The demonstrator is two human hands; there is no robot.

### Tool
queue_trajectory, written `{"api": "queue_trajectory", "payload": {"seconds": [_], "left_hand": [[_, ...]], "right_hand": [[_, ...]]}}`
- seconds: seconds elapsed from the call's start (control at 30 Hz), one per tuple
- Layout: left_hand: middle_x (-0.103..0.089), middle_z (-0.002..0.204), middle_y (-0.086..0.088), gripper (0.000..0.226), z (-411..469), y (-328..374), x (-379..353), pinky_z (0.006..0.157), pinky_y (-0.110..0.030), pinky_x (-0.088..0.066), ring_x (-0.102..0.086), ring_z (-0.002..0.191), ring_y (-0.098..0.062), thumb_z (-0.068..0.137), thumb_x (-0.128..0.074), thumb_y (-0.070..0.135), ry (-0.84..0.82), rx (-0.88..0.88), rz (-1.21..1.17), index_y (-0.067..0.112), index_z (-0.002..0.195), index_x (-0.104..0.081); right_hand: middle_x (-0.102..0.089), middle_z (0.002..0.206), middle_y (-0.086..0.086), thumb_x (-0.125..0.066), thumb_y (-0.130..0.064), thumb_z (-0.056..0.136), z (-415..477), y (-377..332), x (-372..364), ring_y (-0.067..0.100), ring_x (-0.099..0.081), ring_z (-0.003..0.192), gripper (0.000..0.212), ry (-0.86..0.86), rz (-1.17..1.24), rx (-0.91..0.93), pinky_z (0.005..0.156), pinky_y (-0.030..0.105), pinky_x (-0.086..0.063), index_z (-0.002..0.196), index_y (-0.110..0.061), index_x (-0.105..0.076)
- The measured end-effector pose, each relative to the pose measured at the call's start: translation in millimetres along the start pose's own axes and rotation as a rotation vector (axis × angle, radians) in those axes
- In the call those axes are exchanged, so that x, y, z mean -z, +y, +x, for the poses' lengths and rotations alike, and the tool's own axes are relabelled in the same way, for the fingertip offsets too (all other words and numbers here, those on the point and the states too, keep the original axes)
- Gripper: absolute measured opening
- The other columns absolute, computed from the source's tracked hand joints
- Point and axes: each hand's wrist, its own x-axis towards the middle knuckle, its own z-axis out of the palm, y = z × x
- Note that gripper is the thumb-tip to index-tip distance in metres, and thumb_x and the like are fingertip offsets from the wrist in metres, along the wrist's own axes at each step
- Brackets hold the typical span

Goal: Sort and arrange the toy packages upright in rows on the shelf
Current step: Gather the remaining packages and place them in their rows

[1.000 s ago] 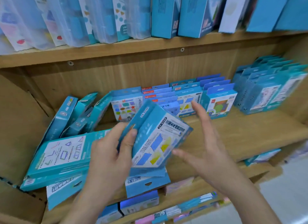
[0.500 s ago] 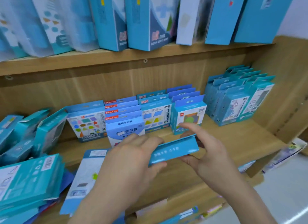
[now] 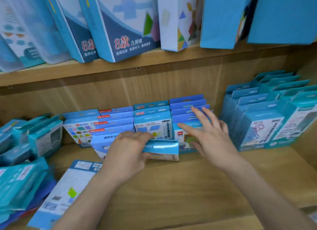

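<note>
Item in hand: one blue package [image 3: 161,146], gripped at its left end by the left hand [image 3: 127,154] with fingers curled over the top edge. It lay tilted, top edge toward the camera, just in front of the light-blue row [image 3: 151,125] on the shelf board [image 3: 188,187]; whether it sat on the board could not be told. Right hand [image 3: 211,135]: fingers straight and spread, holding nothing, poised at the hang tabs of the dark-blue row [image 3: 187,103]; contact not determinable. Step judged: adding this package upright to the front of its row. The next move would call for tipping it vertical and squaring it against the package behind, the free hand perhaps steadying the neighbours. Adjacent: red-label row [image 3: 115,120] and shapes package [image 3: 78,132] to the left; teal rows [image 3: 257,123] at right, apart. Outstanding: leaning teal boxes [image 3: 44,135], a flat stack [image 3: 18,183] and one flat package [image 3: 68,192] at front left, all unsorted. Possible obstruction: the red-label row's front package, partly behind the left hand, crowded the slot. Large boxes [image 3: 123,24] stood on the shelf above.
</note>
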Motion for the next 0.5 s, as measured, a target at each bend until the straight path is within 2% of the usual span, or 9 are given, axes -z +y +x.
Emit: {"api": "queue_trajectory", "payload": {"seconds": [0.07,0.17,0.3,0.5], "left_hand": [[-0.066,0.081,0.005,0.048,4,-4,-7,0.078,-0.030,-0.045,-0.061,0.078,-0.023,0.052,-0.087,0.020,0.019,0.018,0.012,0.023,0.095,-0.067],[-0.063,0.082,0.006,0.048,9,-11,-14,0.083,-0.031,-0.038,-0.057,0.083,-0.022,0.048,-0.083,0.013,0.053,0.073,0.013,0.021,0.092,-0.066],[-0.062,0.093,0.007,0.048,15,-11,-18,0.100,-0.038,-0.023,-0.051,0.097,-0.020,0.057,-0.076,0.023,0.056,0.076,0.045,0.023,0.102,-0.060],[-0.060,0.107,0.003,0.051,26,-14,-17,0.102,-0.044,-0.024,-0.048,0.108,-0.023,0.074,-0.075,0.023,-0.004,0.137,0.073,0.021,0.120,-0.053]], "right_hand": [[-0.036,0.147,0.001,-0.084,-0.011,0.061,5,9,-5,0.026,-0.025,0.136,0.075,0.031,0.026,0.016,0.085,0.051,-0.047,0.121,-0.043,-0.053],[-0.042,0.141,0.005,-0.082,-0.008,0.065,8,23,-9,0.026,-0.030,0.135,0.064,0.092,0.097,0.090,0.081,0.052,-0.053,0.119,-0.033,-0.059],[-0.050,0.130,0.008,-0.081,-0.007,0.067,7,34,-10,0.025,-0.034,0.131,0.050,0.162,0.168,0.125,0.077,0.046,-0.057,0.112,-0.023,-0.067],[-0.053,0.120,0.008,-0.086,-0.006,0.059,11,45,-8,0.024,-0.039,0.120,0.055,0.173,0.206,0.129,0.064,0.044,-0.058,0.108,-0.019,-0.064]]}}
